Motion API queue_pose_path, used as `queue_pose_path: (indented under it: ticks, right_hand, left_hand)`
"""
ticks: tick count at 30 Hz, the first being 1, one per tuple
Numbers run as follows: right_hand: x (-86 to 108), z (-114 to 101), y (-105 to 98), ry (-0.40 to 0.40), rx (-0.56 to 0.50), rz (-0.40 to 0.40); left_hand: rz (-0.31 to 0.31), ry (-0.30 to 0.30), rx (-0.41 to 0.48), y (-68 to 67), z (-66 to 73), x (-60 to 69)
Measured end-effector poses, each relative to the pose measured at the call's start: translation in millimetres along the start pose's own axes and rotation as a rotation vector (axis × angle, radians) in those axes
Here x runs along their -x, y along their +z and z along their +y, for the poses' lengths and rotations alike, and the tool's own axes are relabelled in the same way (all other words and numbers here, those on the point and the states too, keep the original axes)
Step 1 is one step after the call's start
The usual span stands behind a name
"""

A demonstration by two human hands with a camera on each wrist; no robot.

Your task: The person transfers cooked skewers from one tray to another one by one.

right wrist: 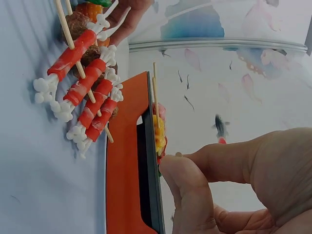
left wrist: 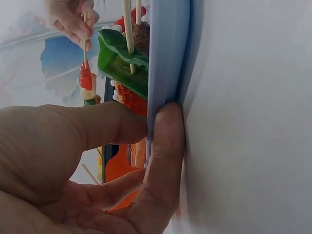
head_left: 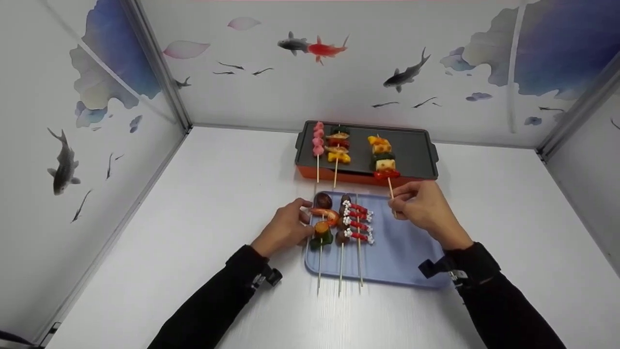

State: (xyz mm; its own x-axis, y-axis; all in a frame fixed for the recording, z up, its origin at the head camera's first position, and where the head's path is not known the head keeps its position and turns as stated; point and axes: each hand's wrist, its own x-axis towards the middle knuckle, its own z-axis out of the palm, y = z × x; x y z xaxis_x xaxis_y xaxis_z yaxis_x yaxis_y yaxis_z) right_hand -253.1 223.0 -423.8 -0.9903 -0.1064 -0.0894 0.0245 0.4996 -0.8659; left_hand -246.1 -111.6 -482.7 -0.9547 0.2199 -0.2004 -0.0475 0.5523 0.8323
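Note:
My right hand [head_left: 421, 206] pinches the stick of a vegetable skewer [head_left: 385, 165] threaded with yellow, green, pale and red pieces. Its food end lies over the right half of the black griddle [head_left: 411, 150]; whether it touches the surface I cannot tell. My left hand [head_left: 286, 228] grips the left rim of a blue tray [head_left: 407, 252], thumb on the inner side and a finger on the outside in the left wrist view. Along the tray's left part lie a shrimp-and-vegetable skewer [head_left: 321, 228], a meatball skewer [head_left: 342, 237] and a skewer of red pieces with white knobby ends [right wrist: 83, 87].
On the griddle's left side are a skewer of pink balls [head_left: 318, 138] and another mixed vegetable skewer [head_left: 338, 158], their sticks overhanging its front. The orange griddle base [right wrist: 124, 185] stands right behind the tray on a white table [head_left: 218, 194]. Fish-patterned walls [head_left: 358, 92] enclose it.

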Motion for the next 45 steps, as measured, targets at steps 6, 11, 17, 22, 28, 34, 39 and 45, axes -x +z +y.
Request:
queue_pose_path:
  ticks: [6,11,17,22,28,34,39,45]
  right_hand:
    - [13.6,6,-2,0.004,0.060,0.010]
    - [22.8,12,-1,0.013,0.070,0.007]
    - [30.4,17,4,0.023,0.064,0.021]
    - [36.9,17,5,0.004,0.031,0.019]
    - [46.0,21,6,0.003,0.064,0.011]
    - [53.4,26,6,0.015,0.115,0.009]
    - [62.9,27,7,0.028,0.109,0.000]
    - [75.5,28,8,0.054,0.044,-0.035]
  left_hand:
    - [-0.005,-0.005,-0.011,0.1,0.3,0.9]
    - [0.000,-0.006,0.002,0.2,-0.3,0.1]
    - [0.000,-0.004,0.009,0.3,-1.8,0.0]
    - [0.001,-0.007,0.021,0.8,-1.9,-0.7]
    - [0.002,-0.014,0.009,0.9,-0.5,-0.6]
    - [0.007,-0.018,-0.002,-0.5,0.1,0.0]
    - [0.010,-0.007,0.001,-0.7,-1.0,0.1]
    - [0.000,-0.008,0.022,-0.2,-1.0,0.7]
